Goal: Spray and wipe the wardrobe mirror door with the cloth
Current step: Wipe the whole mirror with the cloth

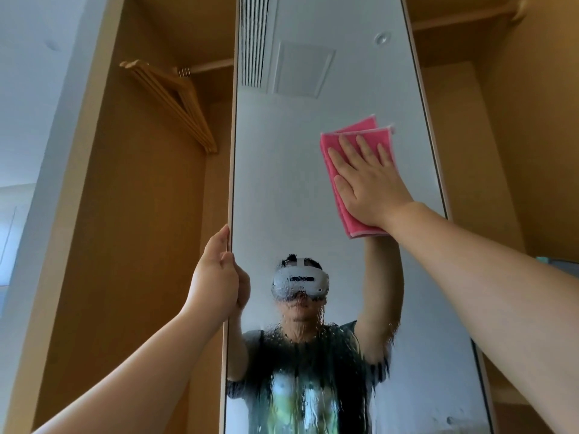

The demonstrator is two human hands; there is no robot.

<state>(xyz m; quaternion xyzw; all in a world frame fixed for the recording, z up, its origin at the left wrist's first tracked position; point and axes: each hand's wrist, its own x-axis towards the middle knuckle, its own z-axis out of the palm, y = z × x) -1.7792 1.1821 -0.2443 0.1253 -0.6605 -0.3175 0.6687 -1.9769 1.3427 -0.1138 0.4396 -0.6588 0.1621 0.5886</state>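
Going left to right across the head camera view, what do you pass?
Wooden clothes hangers on the wardrobe rail → left hand gripping the tall mirror door's left edge → right hand pressing the folded pink cloth flat on the glass.

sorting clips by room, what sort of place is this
Probably a bedroom or hotel room, at an open built-in wardrobe. Wooden hangers hang on a rail inside the wooden closet, and a tall mirror door reflects a ceiling vent. The right hand presses a pink cloth on it; the left hand holds its edge.
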